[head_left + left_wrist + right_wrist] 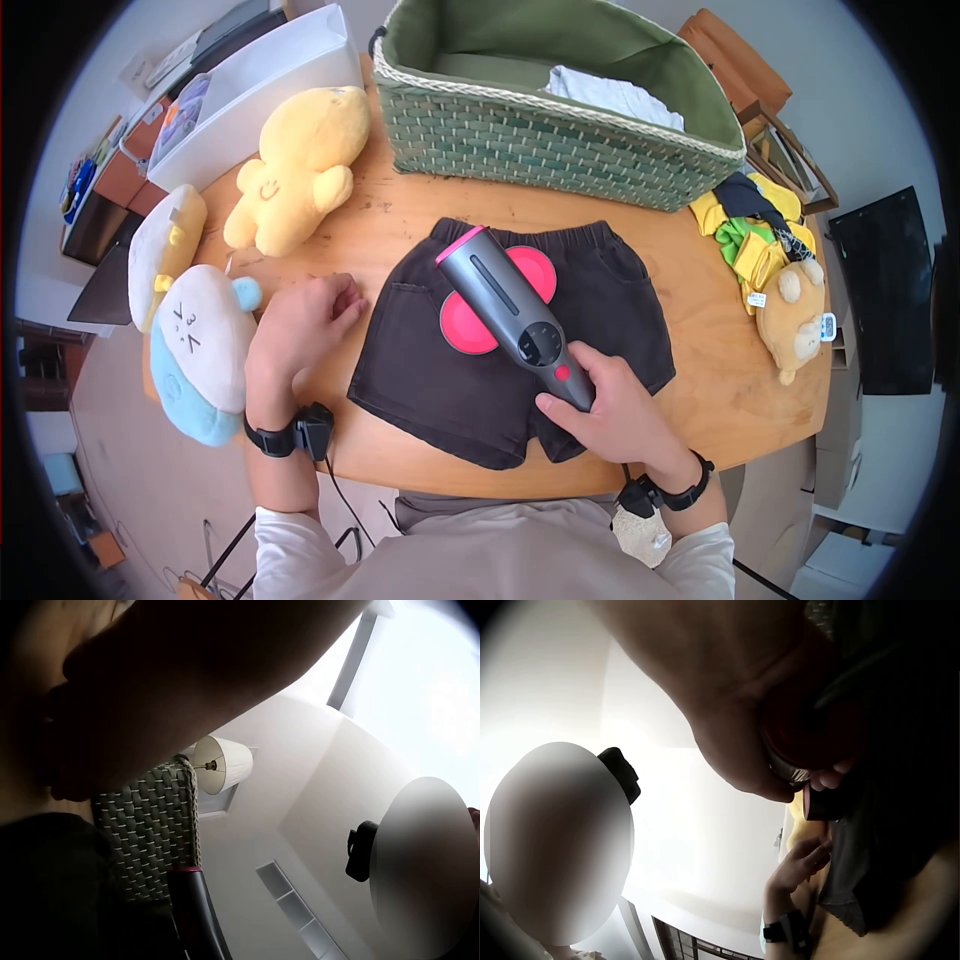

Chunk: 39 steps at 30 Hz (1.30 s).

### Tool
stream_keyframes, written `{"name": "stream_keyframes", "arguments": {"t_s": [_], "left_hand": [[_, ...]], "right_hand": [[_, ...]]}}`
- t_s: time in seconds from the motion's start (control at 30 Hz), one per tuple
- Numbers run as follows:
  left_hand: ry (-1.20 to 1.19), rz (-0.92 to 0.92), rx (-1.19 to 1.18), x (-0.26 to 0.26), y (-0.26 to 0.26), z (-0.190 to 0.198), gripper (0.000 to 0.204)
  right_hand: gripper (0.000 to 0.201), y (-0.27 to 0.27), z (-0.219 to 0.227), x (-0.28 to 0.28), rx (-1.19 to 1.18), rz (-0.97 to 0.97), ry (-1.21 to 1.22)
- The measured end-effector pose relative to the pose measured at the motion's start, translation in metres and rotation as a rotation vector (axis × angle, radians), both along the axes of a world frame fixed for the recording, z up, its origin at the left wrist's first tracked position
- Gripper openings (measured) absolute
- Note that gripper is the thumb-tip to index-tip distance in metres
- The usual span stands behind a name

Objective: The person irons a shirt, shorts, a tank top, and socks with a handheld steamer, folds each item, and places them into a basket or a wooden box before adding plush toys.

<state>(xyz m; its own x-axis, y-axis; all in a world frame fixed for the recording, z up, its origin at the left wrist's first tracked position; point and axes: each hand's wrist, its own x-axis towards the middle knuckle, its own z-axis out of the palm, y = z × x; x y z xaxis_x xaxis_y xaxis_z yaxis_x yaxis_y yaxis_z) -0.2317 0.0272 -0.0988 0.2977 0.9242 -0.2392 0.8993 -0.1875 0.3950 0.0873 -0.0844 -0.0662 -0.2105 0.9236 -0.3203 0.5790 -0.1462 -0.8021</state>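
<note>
Black fabric shorts nearly reach the brown wooden table's near edge, with room rightward. The right hand grasps a grey, pink-ended cylindrical device; the left hand is loosely bent, released.

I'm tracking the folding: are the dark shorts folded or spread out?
Spread: the shorts lie flat on the table, waistband and both legs showing.

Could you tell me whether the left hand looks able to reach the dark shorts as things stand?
Probably yes: the left hand, seemingly holding nothing, is beside the dark shorts, with only bare tabletop visible between them.
</note>
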Motion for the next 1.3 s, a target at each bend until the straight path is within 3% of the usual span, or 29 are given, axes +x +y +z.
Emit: {"name": "stream_keyframes", "arguments": {"t_s": [0.33, 0.53, 0.63, 0.73, 0.8, 0.87, 1.0, 1.3], "left_hand": [[0.095, 0.049, 0.081, -0.009, -0.006, -0.006, 0.025], [0.183, 0.042, -0.040, -0.008, -0.007, -0.003, 0.029], [0.162, 0.027, -0.114, 0.000, -0.010, 0.010, 0.028], [0.023, -0.102, -0.103, 0.006, -0.015, 0.018, 0.025], [-0.304, -0.359, -0.203, 0.018, -0.020, 0.025, 0.021], [-0.347, -0.455, -0.241, 0.036, -0.028, 0.025, 0.024], [-0.464, -0.710, -0.199, 0.056, -0.047, -0.003, 0.041], [-0.257, -0.759, -0.104, 0.065, -0.051, -0.006, 0.044]], "right_hand": [[0.035, 0.029, -0.008, -0.030, 0.020, 0.055, 0.052], [0.034, 0.052, -0.025, -0.037, 0.005, 0.094, 0.106], [0.034, 0.038, -0.016, -0.029, -0.010, -0.090, 0.309], [0.034, 0.018, -0.008, -0.008, 0.025, -0.179, 0.213], [0.032, 0.006, -0.004, 0.003, -0.044, -0.230, 0.230], [0.029, -0.008, -0.015, 0.014, -0.202, -0.265, 0.143], [0.027, -0.035, -0.047, 0.025, -0.069, -0.321, 0.297], [0.027, -0.004, -0.036, 0.008, -0.084, -0.292, 0.320]]}}
